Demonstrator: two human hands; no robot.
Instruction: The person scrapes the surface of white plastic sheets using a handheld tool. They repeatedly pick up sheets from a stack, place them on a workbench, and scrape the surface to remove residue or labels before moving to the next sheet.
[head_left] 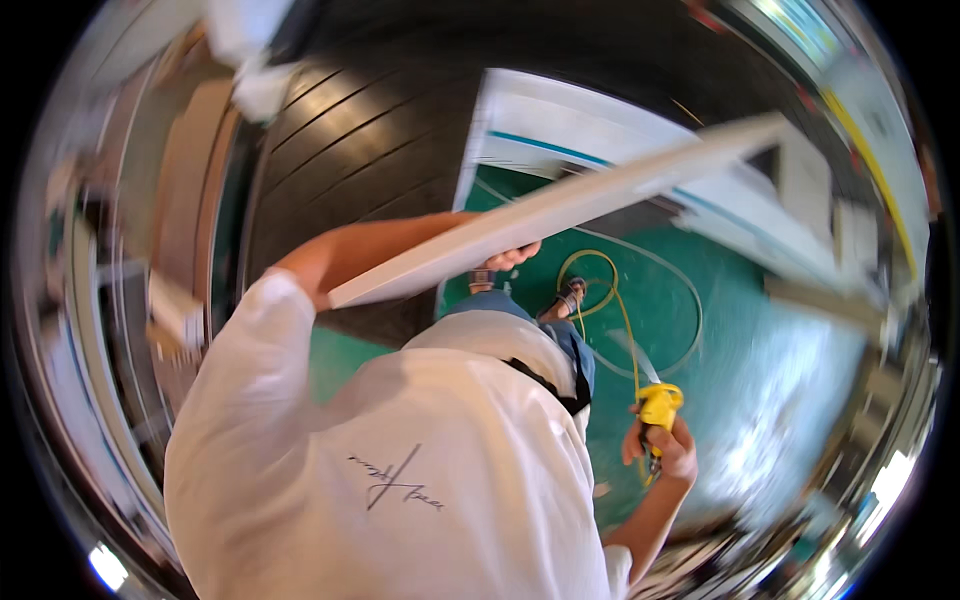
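One left hand [515, 257] and one right hand [677, 457] are showing, making two; one pale panel [560, 209] is showing; one yellow tool [660, 402] and one yellow hose [590, 251] are showing; two feet [571, 295] are showing; one white shirt [500, 480] is showing; left-side boards [190, 180] are blurring, probably several

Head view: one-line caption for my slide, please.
Left hand holds a long pale board; right hand grips a yellow tool.

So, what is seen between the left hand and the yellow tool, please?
In the head view, between the left hand and the yellow tool appear a sandalled foot, a blue trouser leg, yellow hose and green floor.
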